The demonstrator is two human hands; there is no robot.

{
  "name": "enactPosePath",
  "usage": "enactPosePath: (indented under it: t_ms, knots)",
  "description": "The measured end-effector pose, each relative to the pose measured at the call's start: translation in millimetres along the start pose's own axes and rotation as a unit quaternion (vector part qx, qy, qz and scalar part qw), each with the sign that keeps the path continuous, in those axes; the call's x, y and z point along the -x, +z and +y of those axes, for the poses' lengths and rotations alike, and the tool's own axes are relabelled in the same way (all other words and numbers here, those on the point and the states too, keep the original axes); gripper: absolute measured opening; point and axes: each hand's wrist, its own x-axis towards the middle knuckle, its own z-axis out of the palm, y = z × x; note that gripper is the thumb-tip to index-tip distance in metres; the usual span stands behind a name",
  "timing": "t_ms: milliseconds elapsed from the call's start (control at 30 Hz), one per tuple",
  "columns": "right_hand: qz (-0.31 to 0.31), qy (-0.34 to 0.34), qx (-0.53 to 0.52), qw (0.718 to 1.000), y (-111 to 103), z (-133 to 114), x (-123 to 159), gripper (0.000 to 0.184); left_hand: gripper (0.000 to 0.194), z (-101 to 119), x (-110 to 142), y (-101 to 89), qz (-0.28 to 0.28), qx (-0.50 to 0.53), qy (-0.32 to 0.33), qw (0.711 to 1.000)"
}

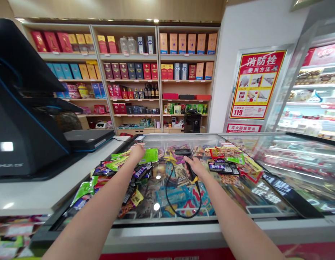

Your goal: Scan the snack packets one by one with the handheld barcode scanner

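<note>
My right hand (194, 167) is wrapped around the handle of a black barcode scanner (183, 152) with yellow trim, its head pointing left. A black cable (167, 191) loops down from the handle over the glass lid. At left, my left hand (137, 151) appears closed on a bright green snack packet (151, 155), though its fingertips are mostly hidden behind the hand. Below it lies a pile of snack packets, including a dark purple one (142, 172). To the right of the scanner lie more packets, among them a black one (224, 167) and a red one (216, 153).
The glass-topped freezer (167, 231) holds wrapped goods under its lid. A checkout terminal (26, 108) stands on the white counter (26, 195) at left. Shelves of boxed goods (129, 71) line the back wall, with a red poster (258, 85) and a lit cooler (316, 90) at right.
</note>
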Motion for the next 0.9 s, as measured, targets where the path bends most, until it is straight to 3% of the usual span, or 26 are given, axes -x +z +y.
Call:
enactPosePath:
  t_ms: [167,333,633,900]
  knots:
    - [-0.033,0.001,-0.003,0.999,3.2,-5.1,6.1,0.029,0.017,32.3,28.3,31.5,0.05,0.131,-0.044,0.989]
    - [-0.075,0.016,0.035,0.996,1.6,-3.7,7.3,0.029,0.018,51.6,51.3,64.5,0.054,0.186,-0.058,0.979]
    - [-0.101,0.04,0.075,0.991,6.4,-7.2,12.7,0.02,0.017,42.2,56.1,68.2,0.04,0.17,-0.058,0.983]
    - [-0.109,0.045,0.079,0.99,6.0,-3.6,11.2,0.027,0.019,39.4,54.7,75.6,0.04,0.182,-0.081,0.979]
